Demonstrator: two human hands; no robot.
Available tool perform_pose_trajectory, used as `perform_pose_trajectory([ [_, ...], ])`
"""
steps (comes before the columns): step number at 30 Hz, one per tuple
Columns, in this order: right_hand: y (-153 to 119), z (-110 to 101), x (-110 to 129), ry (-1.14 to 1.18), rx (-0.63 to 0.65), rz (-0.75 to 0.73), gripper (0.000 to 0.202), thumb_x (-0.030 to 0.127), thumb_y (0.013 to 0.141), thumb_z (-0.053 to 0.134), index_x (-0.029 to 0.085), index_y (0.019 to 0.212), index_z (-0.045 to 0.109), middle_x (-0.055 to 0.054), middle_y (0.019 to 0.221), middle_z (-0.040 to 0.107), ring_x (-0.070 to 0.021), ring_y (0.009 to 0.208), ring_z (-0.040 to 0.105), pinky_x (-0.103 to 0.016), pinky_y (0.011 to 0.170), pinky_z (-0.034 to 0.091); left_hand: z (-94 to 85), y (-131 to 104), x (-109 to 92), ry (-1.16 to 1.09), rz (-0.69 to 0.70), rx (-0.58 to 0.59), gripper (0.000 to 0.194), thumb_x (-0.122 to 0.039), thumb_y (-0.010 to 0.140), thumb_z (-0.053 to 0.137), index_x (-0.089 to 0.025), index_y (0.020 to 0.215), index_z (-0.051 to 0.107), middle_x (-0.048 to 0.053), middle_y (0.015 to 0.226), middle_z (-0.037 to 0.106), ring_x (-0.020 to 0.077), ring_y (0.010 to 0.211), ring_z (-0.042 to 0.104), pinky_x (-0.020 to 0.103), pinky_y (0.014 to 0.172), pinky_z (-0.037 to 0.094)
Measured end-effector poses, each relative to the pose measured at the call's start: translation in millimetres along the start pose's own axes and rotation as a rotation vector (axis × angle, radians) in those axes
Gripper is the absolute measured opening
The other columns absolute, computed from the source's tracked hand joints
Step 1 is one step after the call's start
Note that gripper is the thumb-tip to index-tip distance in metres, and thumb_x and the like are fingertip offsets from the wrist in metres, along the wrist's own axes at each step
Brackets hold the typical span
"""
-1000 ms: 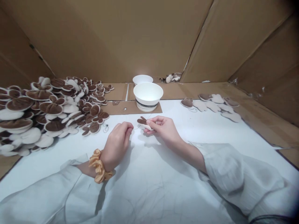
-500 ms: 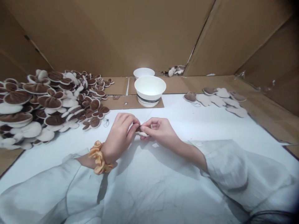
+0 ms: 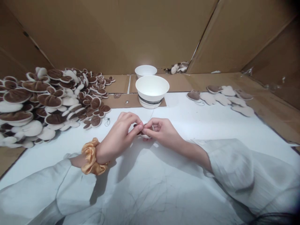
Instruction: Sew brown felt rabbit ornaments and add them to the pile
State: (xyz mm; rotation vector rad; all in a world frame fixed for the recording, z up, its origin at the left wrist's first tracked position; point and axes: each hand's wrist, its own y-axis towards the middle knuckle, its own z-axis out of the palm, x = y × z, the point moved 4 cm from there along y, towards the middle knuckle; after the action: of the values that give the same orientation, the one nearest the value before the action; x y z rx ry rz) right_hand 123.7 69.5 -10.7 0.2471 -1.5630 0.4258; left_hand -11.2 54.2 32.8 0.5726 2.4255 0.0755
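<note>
Moved rightward, the left hand (image 3: 122, 130) now meets the right hand (image 3: 163, 130), both pinching the toy (image 3: 146, 136), suggesting close two-handed work

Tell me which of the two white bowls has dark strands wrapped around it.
The front bowl: dark strands circle its outside below the rim. The rear bowl, partly hidden behind it, shows none on its visible part.

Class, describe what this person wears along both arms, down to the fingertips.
Both sleeves are loose, plain and pale grey-white, ending short of the wrists. A gathered, golden-yellow scrunchie circles the left wrist; the right wrist wears nothing. The fingers are gloveless.
</note>
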Motion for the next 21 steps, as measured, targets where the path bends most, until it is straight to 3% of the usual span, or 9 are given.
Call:
perform_pose_trajectory([
  [5, 2.4, -2.1, -1.3, 0.110, 0.029, 0.104, 0.020, 0.032, 0.069, 0.067, 0.014, 0.071, 0.060, -0.001, 0.064, 0.065, -0.0115, 0.057, 0.065, -0.021, 0.056, 0.053, 0.9, -3.1, -0.1, -0.064, -0.052, 0.020, 0.019, -0.032, 0.086, 0.045, -0.019, 0.077, 0.056, 0.002, 0.092, 0.057, 0.0175, 0.093, 0.046, 0.030, 0.084, 0.034],
  [14, -1.3, 3.2, 0.2, 0.072, 0.036, 0.125, 0.014, 0.025, 0.070, 0.066, 0.014, 0.068, 0.057, 0.000, 0.064, 0.064, -0.0107, 0.057, 0.065, -0.019, 0.053, 0.052, 0.3, -1.1, -0.5, -0.141, -0.111, 0.003, 0.023, -0.037, 0.086, 0.045, -0.020, 0.077, 0.057, 0.002, 0.094, 0.059, 0.0179, 0.095, 0.048, 0.031, 0.086, 0.034],
  [21, 1.0, -1.1, -3.3, 0.117, 0.040, 0.113, 0.024, 0.034, 0.065, 0.071, 0.014, 0.070, 0.059, 0.000, 0.061, 0.064, -0.0115, 0.057, 0.065, -0.020, 0.053, 0.053, 0.9, -6.6, -4.8, -0.182, -0.149, 0.032, 0.024, -0.038, 0.083, 0.048, -0.020, 0.074, 0.060, 0.004, 0.099, 0.059, 0.0198, 0.101, 0.047, 0.035, 0.092, 0.033],
])
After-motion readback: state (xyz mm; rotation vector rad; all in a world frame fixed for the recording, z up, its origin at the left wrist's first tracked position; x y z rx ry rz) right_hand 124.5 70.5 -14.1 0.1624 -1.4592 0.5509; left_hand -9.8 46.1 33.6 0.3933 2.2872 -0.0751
